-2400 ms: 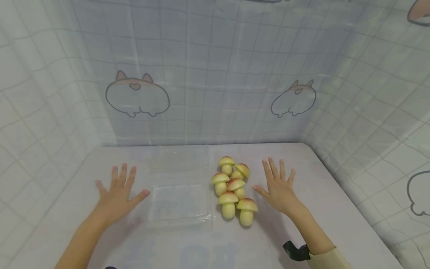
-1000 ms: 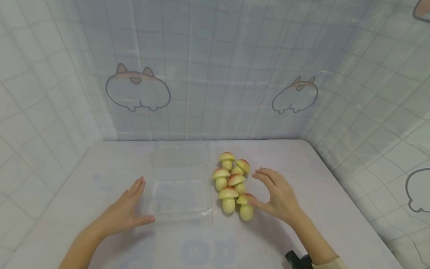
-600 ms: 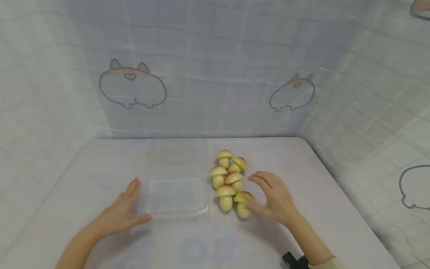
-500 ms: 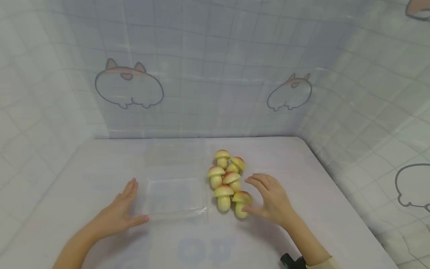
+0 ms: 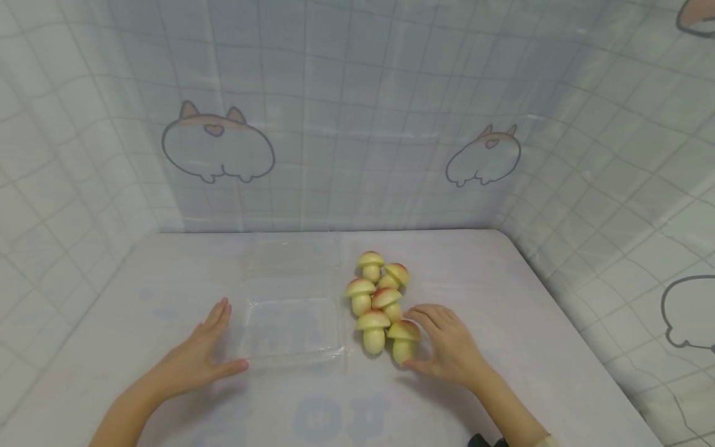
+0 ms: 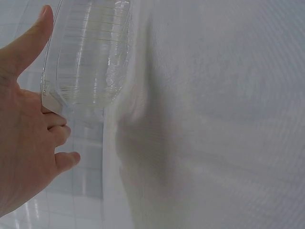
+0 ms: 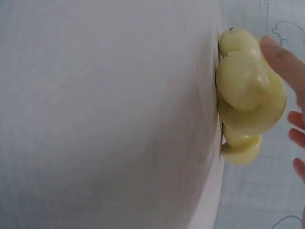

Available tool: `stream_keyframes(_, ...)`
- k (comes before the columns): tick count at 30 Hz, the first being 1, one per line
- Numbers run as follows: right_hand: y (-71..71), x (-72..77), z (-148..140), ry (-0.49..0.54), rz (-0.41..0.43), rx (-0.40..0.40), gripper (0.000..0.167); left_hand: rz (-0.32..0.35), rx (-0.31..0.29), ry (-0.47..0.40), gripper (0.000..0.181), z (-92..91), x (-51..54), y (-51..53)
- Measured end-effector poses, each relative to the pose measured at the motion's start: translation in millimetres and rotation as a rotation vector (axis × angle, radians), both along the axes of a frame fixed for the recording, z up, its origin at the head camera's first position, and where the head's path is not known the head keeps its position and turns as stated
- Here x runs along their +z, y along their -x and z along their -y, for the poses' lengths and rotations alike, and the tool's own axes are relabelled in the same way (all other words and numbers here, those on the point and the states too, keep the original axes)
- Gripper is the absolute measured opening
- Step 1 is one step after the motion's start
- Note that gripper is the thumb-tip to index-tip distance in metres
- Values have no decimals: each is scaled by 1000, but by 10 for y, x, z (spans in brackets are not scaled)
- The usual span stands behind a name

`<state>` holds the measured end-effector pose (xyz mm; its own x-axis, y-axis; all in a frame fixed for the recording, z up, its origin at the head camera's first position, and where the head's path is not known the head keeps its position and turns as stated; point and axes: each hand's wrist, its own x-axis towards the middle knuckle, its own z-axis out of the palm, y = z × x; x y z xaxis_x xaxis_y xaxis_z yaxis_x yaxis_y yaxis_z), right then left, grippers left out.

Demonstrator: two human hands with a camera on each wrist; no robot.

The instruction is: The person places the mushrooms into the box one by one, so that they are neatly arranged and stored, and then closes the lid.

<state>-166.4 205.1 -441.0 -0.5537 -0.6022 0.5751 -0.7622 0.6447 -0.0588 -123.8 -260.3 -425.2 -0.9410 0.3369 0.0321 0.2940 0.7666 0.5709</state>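
Several yellow toy mushrooms [image 5: 373,332] with reddish caps lie in a cluster right of centre in the head view. My right hand [image 5: 452,351] is beside the nearest right mushroom [image 5: 404,349], its thumb by the stem and its bent fingers by the cap. The right wrist view shows the thumb [image 7: 281,57] in front of the mushrooms and the fingers spread apart, not closed round one. My left hand [image 5: 192,363] is held with straight fingers at the left side of a clear plastic box [image 5: 298,358]. Whether it touches the rim, I cannot tell.
The box's clear lid [image 5: 293,257] stands open behind it, towards the back wall [image 5: 335,155]. Curtain-like walls with a grid print enclose the white table [image 5: 503,298] at the back and sides. A dark object [image 5: 481,441] is by the right forearm.
Both hands have come inward from lying spread on the table. The right hand has moved down and closer round the near right mushroom; the left has turned beside the box. The mushrooms have not moved.
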Motion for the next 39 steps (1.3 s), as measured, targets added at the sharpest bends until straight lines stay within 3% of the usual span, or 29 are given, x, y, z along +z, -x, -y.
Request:
stream_keyframes(8, -15, -49, 19, -112, 151, -74, 86, 8, 5, -8, 110, -5, -9, 2)
stream_keyframes(18, -1, -70, 104, -176, 162, -125, 83, 12, 9, -24, 110, 16, -39, 13)
stream_keyframes(23, 6, -31, 98, -131, 137, -110, 80, 9, 5, -35, 109, 14, -52, 8)
stream_keyframes(32, 68, 168, 59, -58, 49, -65, 77, 10, 19, -39, 107, -15, -37, -5)
stream_keyframes(39, 82, 305, 101, -30, -20, -51, 78, 16, 6, -103, 105, -42, -56, 1)
